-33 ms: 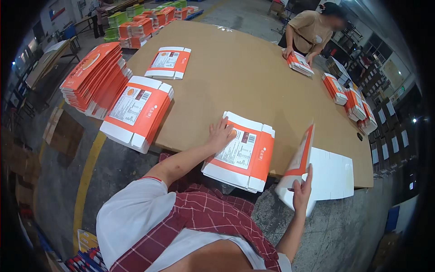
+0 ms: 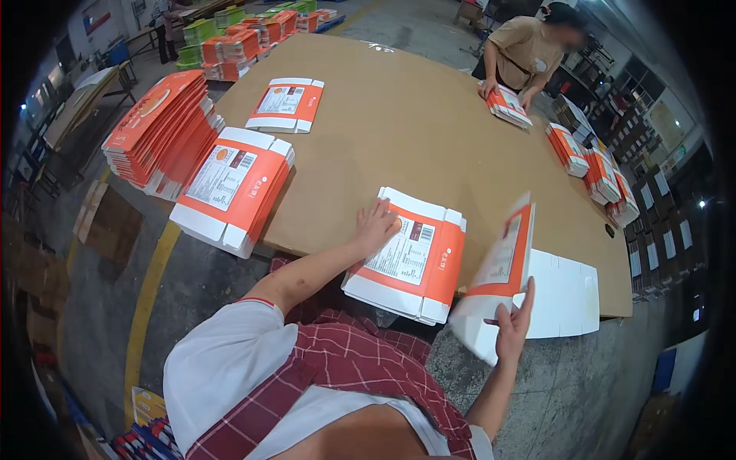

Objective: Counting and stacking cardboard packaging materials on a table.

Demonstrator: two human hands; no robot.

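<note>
Left hand (image 2: 374, 226) flat on the far-left corner of a small stack of orange-and-white flat cartons (image 2: 410, 257) at the near edge of the brown bench (image 2: 406, 123), fingers spread and released, pressing down rather than gripping. Right hand (image 2: 512, 326) just right of that stack, off the bench edge, fingers clenched on the lower white end of a single flat carton (image 2: 500, 272), thumb on the near face; carton tilted up on edge, orange face turned left, leaning over a white sheet (image 2: 567, 295) lying flat at the near-right corner of the bench. Farther left, another stack of flat cartons (image 2: 234, 188) overhanging the bench's left edge, and beside it a taller fanned pile of orange cartons (image 2: 161, 130). One more short stack (image 2: 285, 103) toward the far left of the bench. At the far right, a second person (image 2: 529, 50) bent over the bench, both hands on a small stack (image 2: 507, 106), with a row of similar stacks (image 2: 594, 165) running along the right edge. Green and orange piles (image 2: 238, 34) on a surface beyond the far-left end. Grey concrete floor (image 2: 199, 284) with a yellow line (image 2: 149, 299) below.
</note>
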